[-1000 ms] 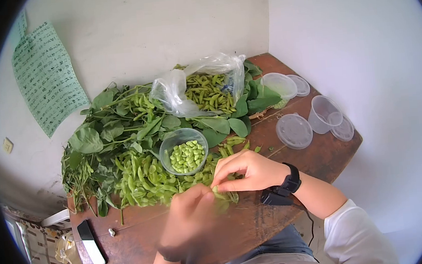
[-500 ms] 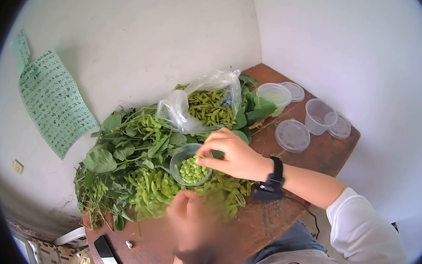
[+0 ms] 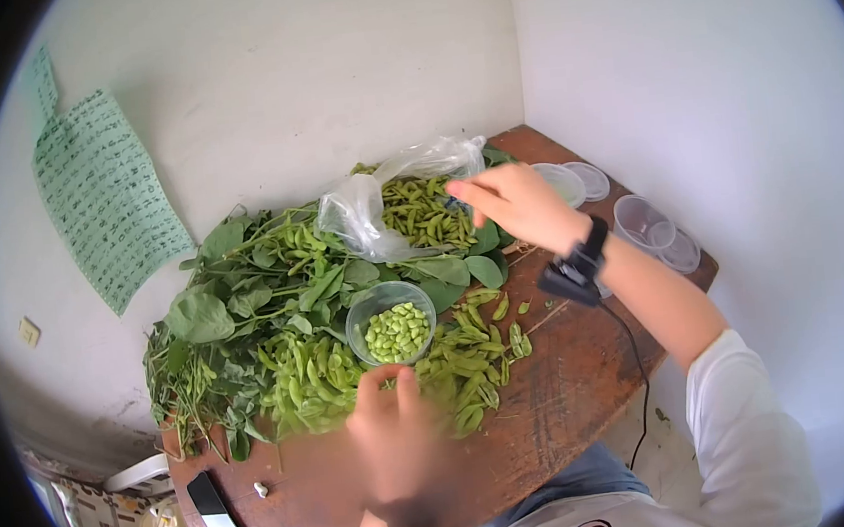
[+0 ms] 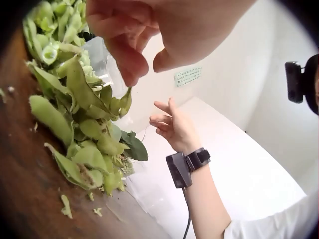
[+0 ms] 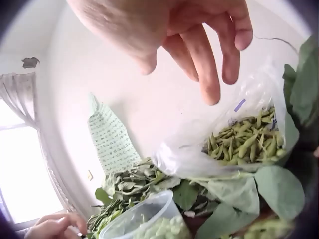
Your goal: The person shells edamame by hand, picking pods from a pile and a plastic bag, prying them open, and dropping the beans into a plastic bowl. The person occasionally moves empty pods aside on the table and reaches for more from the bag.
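Hands: the right hand (image 3: 529,204) hangs lifted beside the plastic bag (image 3: 352,209), fingers loosely stretched and carrying nothing I can see; the left hand (image 3: 393,437) is low at the pods (image 3: 307,382), fingers bent and thumb apart from the forefinger, though I cannot tell whether it grips one.
Change: half a second ago the right fingertips were at the bowl (image 3: 385,298); now they have swung up and away from it. My guess is that one round of shelling has just ended there, which leaves the right hand free for another pod.
Bowl: clear, just beyond the left hand, with shelled beans (image 3: 397,332) inside and room left below the rim.
Heap: the pods lie left, front and right of the bowl, a few strays thinning out rightward.
Bag: behind the bowl, gaping, more pods inside, leafy stems (image 3: 206,317) spread beside it.
Edges: a phone (image 3: 218,514) lies near the table's (image 3: 555,402) left edge; a clear tub (image 3: 641,219) and lids (image 3: 593,182) crowd the right; a cable (image 3: 643,370) hanging from the right wrist could snag.
Room: bare wood runs in front and right of the heap; the wall (image 3: 324,61) closes the back.
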A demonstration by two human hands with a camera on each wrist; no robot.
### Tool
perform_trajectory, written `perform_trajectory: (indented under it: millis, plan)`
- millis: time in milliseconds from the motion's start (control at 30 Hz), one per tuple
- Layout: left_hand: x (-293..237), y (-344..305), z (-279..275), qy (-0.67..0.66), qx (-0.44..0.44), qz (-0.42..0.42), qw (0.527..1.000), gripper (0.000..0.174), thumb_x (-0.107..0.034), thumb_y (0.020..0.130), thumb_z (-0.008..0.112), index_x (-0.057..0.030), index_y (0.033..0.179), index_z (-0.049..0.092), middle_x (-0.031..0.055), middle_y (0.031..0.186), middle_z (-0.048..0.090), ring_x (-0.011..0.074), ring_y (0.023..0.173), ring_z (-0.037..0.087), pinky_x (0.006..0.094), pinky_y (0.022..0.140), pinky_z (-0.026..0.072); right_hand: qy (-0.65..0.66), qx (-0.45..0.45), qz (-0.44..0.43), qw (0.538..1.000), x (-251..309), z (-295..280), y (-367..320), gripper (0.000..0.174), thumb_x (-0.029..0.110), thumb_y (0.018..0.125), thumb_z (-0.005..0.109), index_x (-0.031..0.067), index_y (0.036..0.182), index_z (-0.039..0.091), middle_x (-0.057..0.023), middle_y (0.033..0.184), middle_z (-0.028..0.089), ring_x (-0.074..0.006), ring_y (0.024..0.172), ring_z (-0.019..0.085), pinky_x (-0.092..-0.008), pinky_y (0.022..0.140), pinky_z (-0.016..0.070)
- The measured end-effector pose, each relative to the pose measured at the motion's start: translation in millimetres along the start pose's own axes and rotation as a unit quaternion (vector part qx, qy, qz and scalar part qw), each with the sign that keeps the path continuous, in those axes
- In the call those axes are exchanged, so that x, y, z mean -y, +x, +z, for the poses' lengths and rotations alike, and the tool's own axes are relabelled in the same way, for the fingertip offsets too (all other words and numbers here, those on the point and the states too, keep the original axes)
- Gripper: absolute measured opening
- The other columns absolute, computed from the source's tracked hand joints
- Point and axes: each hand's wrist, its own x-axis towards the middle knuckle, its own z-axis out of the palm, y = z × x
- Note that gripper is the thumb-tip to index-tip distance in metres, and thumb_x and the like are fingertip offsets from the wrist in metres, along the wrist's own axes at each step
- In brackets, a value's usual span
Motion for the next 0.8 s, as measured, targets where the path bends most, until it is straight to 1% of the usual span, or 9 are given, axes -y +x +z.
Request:
perform_trajectory:
  millis: [33,200,267,333,400,533,700,767,800]
  plan:
    - [2,-1,2,0.003,0.005,0.0,1.0,0.022,-0.02,0.096,0.059,0.0018,0.1,0.06,0.0056,0.059,0.064,0.0082,0.043,0.055,0.0217,0.04,0.0378,-0.037,0.0,-0.012,0.999,-4,0,14,0.054,0.048,0.093,0.055,0.0011,0.07,0.068,-0.0112,0.058,0.063,-0.0262,0.052,0.06,-0.0377,0.056,0.046]
    - [15,2,2,0.035,-0.084,0.089,0.992,0.017,-0.013,0.097,0.054,0.0002,0.108,0.052,0.0076,0.083,0.063,0.0061,0.048,0.051,0.0216,0.041,0.0368,-0.137,0.022,-0.083,0.987,-54,35,89,0.031,0.022,0.087,0.063,-0.0004,0.067,0.066,-0.0178,0.06,0.062,-0.0355,0.061,0.062,-0.0432,0.063,0.0496]
    - [4,-1,0,-0.014,-0.078,0.083,0.993,0.016,-0.011,0.096,0.054,0.0009,0.108,0.051,0.0065,0.089,0.059,0.0055,0.05,0.051,0.0219,0.043,0.0359,-0.245,0.057,-0.027,0.967,-76,57,120,0.014,0.006,0.081,0.06,-0.0011,0.072,0.069,-0.022,0.069,0.065,-0.038,0.071,0.064,-0.045,0.071,0.0523]
    - [9,-1,-1,-0.03,-0.09,0.107,0.99,0.016,-0.01,0.096,0.053,0.0007,0.108,0.051,0.0056,0.087,0.059,0.0051,0.05,0.048,0.0217,0.044,0.035,-0.266,0.032,-0.01,0.963,-85,80,137,0.01,0.008,0.077,0.066,0.0014,0.084,0.071,-0.0218,0.082,0.067,-0.0372,0.082,0.065,-0.044,0.077,0.0525]
    - [20,2,2,-0.035,-0.087,0.14,0.986,0.016,-0.01,0.096,0.053,0.0005,0.108,0.05,0.0055,0.086,0.059,0.0051,0.05,0.048,0.0214,0.045,0.035,-0.267,-0.023,0.045,0.962,-89,86,138,0.024,0.009,0.073,0.072,0.0034,0.096,0.072,-0.0215,0.097,0.069,-0.0366,0.094,0.065,-0.0445,0.086,0.0518]
    - [25,4,0,-0.047,-0.113,0.132,0.984,0.015,-0.011,0.097,0.052,-0.0002,0.107,0.05,0.0054,0.082,0.06,0.005,0.05,0.047,0.0207,0.046,0.0352,-0.269,-0.032,0.053,0.961,-100,98,148,0.012,0.008,0.08,0.064,-0.002,0.08,0.071,-0.0255,0.082,0.066,-0.0403,0.079,0.064,-0.0476,0.074,0.0519]
    - [11,0,-2,-0.088,-0.093,0.093,0.987,0.015,-0.012,0.097,0.052,-0.0014,0.107,0.05,0.0051,0.08,0.061,0.0042,0.048,0.046,0.021,0.044,0.0357,-0.189,-0.028,0.018,0.981,-101,72,139,0.02,0.008,0.079,0.06,-0.0067,0.065,0.063,-0.0236,0.065,0.061,-0.0386,0.063,0.062,-0.0457,0.067,0.0531]
    - [7,-3,-1,-0.101,-0.088,0.086,0.987,0.014,-0.013,0.098,0.051,-0.0013,0.106,0.051,0.005,0.079,0.061,0.0043,0.048,0.046,0.021,0.044,0.0358,-0.123,0.018,0.063,0.99,-73,46,115,0.024,0.01,0.078,0.06,-0.0063,0.061,0.061,-0.0192,0.055,0.057,-0.0324,0.05,0.057,-0.0414,0.055,0.0513]
    - [5,-4,-2,-0.109,-0.085,0.081,0.987,0.014,-0.014,0.099,0.05,-0.0013,0.105,0.052,0.0048,0.078,0.061,0.0044,0.047,0.046,0.021,0.044,0.0358,-0.026,0.029,0.096,0.995,-54,33,98,0.02,0.012,0.079,0.059,-0.0054,0.072,0.065,-0.0131,0.057,0.058,-0.0212,0.042,0.051,-0.0338,0.043,0.0449]
